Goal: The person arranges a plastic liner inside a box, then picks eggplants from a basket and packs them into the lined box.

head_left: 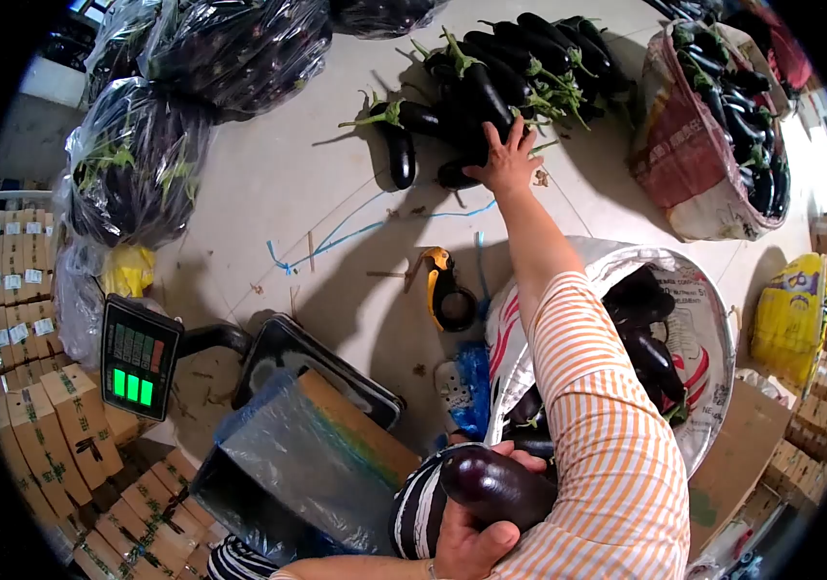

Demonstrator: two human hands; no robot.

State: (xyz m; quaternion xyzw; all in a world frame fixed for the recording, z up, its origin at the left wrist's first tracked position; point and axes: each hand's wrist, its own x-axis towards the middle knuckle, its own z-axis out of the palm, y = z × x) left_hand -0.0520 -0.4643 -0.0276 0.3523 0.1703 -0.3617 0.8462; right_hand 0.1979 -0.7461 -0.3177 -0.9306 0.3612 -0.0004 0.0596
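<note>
My left hand (466,546) is wrapped round a dark purple eggplant (495,483) low in the view, in front of my body. My right hand (508,162) is stretched out ahead with its fingers spread, at the near edge of a heap of eggplants (529,58) on the floor. Its fingertips meet the lower end of one eggplant (481,85); no grip shows. Under my right arm stands a white woven sack (708,329) with its mouth open and several eggplants (650,353) inside, partly hidden by the sleeve.
A digital scale display (133,372) stands at left beside its platform (273,348), with a plastic-lined carton (307,464) nearer. A tape dispenser (447,295) lies mid-floor. Clear bags of eggplants (138,169) fill the upper left; a full sack (669,159) stands right. Stacked cartons (65,425) line the left.
</note>
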